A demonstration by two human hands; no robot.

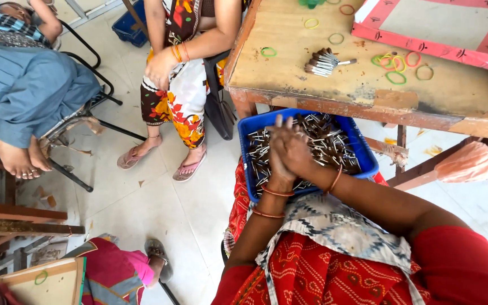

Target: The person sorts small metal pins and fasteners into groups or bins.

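Both hands (287, 151) pressed together over blue tray (247, 164).

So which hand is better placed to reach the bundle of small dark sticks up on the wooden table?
Probably the right hand: it lies on top of the left hand over the blue plastic tray, on the side nearer the bundle of small dark sticks.

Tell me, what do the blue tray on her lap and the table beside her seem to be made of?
The blue tray looks like moulded plastic: even bright colour, smooth thin rim. The table looks like bare, worn wood: visible grain, stains, chipped edge.
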